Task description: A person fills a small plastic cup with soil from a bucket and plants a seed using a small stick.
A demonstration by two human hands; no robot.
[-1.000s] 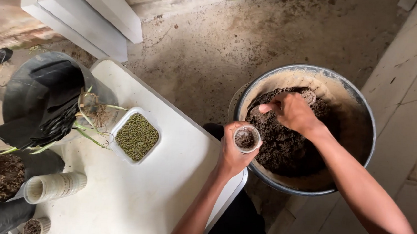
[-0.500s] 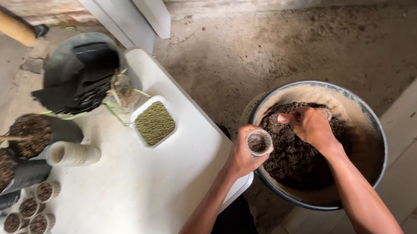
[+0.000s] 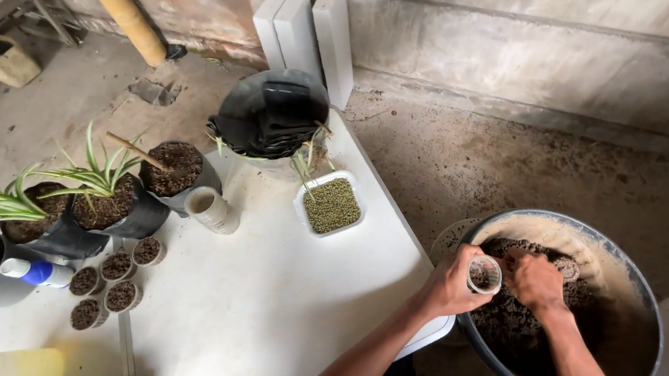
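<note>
Small clear cup gripped in the left hand, right at the near rim of the big soil basin.

Left fingers wrapped round the cup, some dark soil inside it, mouth tilted toward the basin. Right hand just beside the cup, over the dark soil in the basin, fingers curled in and pinched together; whether any soil held, cannot tell. Left of the basin, white table: square tray of green seeds, stack of cups lying on its side, five small soil-filled cups, black grow bags with striped green plants.
</note>
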